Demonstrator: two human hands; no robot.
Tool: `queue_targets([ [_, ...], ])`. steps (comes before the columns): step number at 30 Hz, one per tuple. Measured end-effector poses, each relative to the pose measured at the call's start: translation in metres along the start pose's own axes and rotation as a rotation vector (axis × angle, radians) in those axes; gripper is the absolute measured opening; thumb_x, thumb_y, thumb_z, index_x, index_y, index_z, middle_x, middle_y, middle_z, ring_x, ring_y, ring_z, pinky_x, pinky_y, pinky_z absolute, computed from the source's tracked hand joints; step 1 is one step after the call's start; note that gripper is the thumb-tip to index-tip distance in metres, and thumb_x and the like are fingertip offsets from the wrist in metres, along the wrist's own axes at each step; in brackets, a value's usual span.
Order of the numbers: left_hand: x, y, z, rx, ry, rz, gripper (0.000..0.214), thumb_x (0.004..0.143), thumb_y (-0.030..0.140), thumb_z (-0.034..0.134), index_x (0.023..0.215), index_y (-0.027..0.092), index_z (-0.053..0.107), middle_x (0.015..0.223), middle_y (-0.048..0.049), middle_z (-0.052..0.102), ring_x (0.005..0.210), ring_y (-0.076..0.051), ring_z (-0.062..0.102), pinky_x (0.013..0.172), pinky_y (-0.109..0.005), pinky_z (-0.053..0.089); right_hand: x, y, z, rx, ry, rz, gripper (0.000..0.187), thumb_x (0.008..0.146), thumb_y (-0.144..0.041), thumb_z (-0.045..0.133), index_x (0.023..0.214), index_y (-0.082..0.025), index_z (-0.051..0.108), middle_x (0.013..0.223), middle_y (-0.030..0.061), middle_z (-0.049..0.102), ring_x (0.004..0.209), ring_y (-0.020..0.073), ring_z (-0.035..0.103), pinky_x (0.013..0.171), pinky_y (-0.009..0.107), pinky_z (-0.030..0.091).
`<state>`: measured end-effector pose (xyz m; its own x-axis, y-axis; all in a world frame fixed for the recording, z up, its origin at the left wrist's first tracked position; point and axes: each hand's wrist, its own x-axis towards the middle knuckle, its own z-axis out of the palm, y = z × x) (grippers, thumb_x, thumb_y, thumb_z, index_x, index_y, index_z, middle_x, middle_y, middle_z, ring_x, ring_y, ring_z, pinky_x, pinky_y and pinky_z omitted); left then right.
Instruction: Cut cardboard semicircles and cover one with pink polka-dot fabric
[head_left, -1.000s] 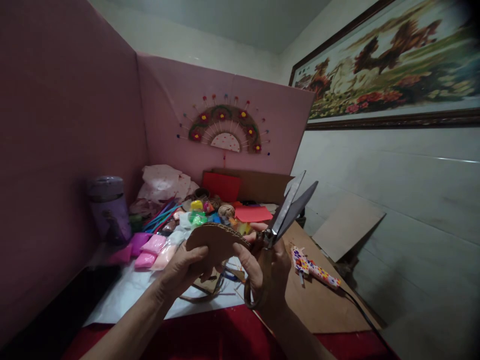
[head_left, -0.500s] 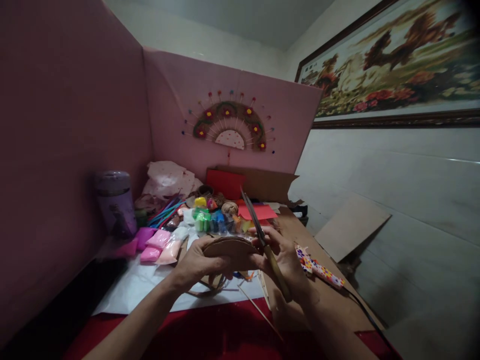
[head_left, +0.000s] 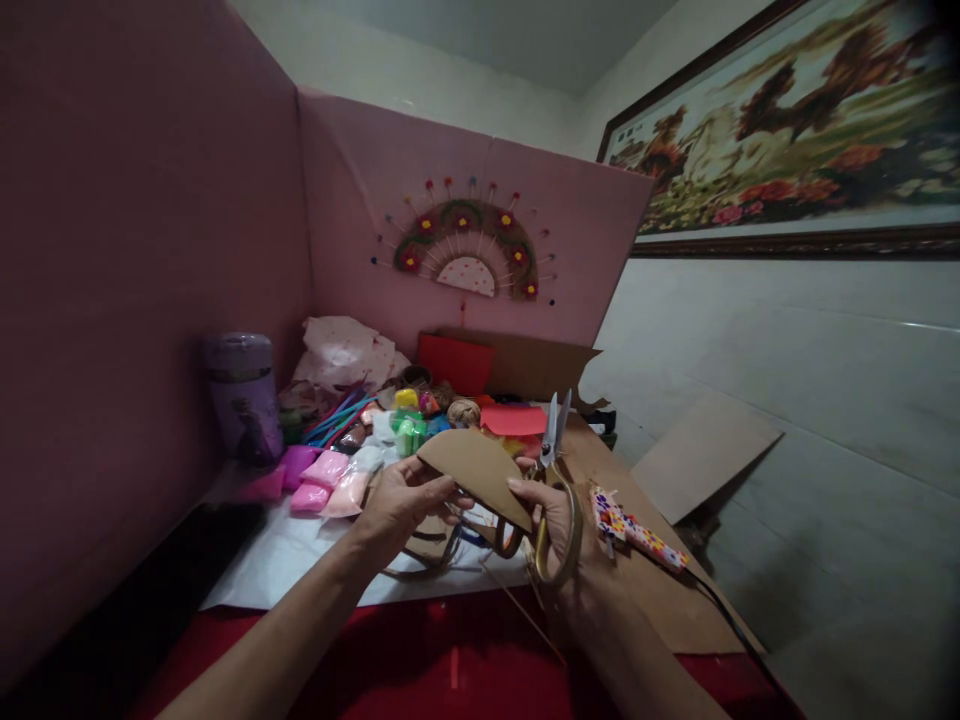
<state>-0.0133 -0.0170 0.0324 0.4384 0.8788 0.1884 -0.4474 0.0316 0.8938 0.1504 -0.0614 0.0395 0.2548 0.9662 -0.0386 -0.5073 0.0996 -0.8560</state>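
A brown cardboard half circle [head_left: 480, 468] is held up over the table, its curved edge facing up and away. My left hand [head_left: 405, 510] pinches it at the left end, thumb in front and fingers behind. In my right hand [head_left: 559, 525] are the scissors [head_left: 553, 440], handles around the fingers, blades slightly apart and pointing up. My right thumb also presses on the cardboard's right corner. Below the half circle lie cardboard offcuts [head_left: 431, 545] on a white sheet [head_left: 300, 565], partly hidden by my hands.
Left are a purple tumbler [head_left: 244, 400] and pink clay packets [head_left: 322, 480]. A twine ball [head_left: 463, 411] and red paper [head_left: 514, 420] lie farther back. A flowered glue gun [head_left: 637, 535] with a cord rests on a cardboard sheet [head_left: 675, 610] at right. A decorated fan shape [head_left: 465, 245] hangs on the pink panel.
The half circle has tilted so its flat face shows. The scissors have turned, with the blades now spread and the handle loops toward me. The view has shifted slightly.
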Motion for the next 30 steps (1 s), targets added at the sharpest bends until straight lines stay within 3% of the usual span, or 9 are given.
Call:
queue_targets([
  [4,0.002,-0.006,0.0,0.025,0.03,-0.001,0.034,0.068,0.028,0.071,0.096,0.009,0.062,0.089,-0.0133,0.069,0.063,-0.021,0.067,0.042,-0.021,0.048,0.0,0.0,0.002,0.085,0.043,0.128,0.043,0.062,-0.013,0.063,0.103,-0.019,0.052,0.074,0.0028,0.069,0.057,0.0209,0.066,0.044,0.029,0.051],
  [14,0.0,-0.009,0.0,0.1,0.046,0.002,0.031,0.074,0.034,0.065,0.091,0.008,0.059,0.083,-0.0119,0.068,0.058,-0.017,0.066,0.04,-0.019,0.046,0.005,0.007,-0.002,0.078,-0.026,0.287,0.028,0.063,-0.017,0.063,0.09,-0.016,0.056,0.064,0.0025,0.068,0.04,0.0162,0.058,0.033,0.024,0.043],
  [20,0.0,-0.014,0.003,0.125,0.03,0.061,0.038,0.078,0.04,0.059,0.099,0.009,0.056,0.08,-0.01,0.067,0.056,-0.018,0.066,0.04,-0.02,0.046,0.009,0.022,-0.005,0.113,0.101,0.065,0.047,0.055,-0.013,0.071,0.098,-0.02,0.054,0.068,-0.0018,0.068,0.057,0.0183,0.066,0.049,0.026,0.052],
  [24,-0.002,-0.015,0.007,0.134,0.079,0.081,0.035,0.078,0.044,0.056,0.09,0.01,0.056,0.068,-0.0054,0.064,0.05,-0.017,0.064,0.038,-0.021,0.046,0.009,0.029,-0.008,0.11,0.058,-0.062,0.05,0.055,-0.017,0.074,0.102,-0.021,0.055,0.077,-0.0009,0.068,0.068,0.0201,0.067,0.058,0.031,0.054],
  [30,-0.009,-0.011,0.012,0.313,0.073,0.218,0.032,0.08,0.04,0.055,0.093,0.012,0.057,0.056,-0.0013,0.061,0.044,-0.015,0.059,0.039,-0.023,0.045,0.008,0.03,-0.01,0.073,-0.038,-0.152,0.043,0.059,-0.019,0.072,0.1,-0.021,0.06,0.086,0.0002,0.069,0.081,0.0203,0.065,0.075,0.034,0.051],
])
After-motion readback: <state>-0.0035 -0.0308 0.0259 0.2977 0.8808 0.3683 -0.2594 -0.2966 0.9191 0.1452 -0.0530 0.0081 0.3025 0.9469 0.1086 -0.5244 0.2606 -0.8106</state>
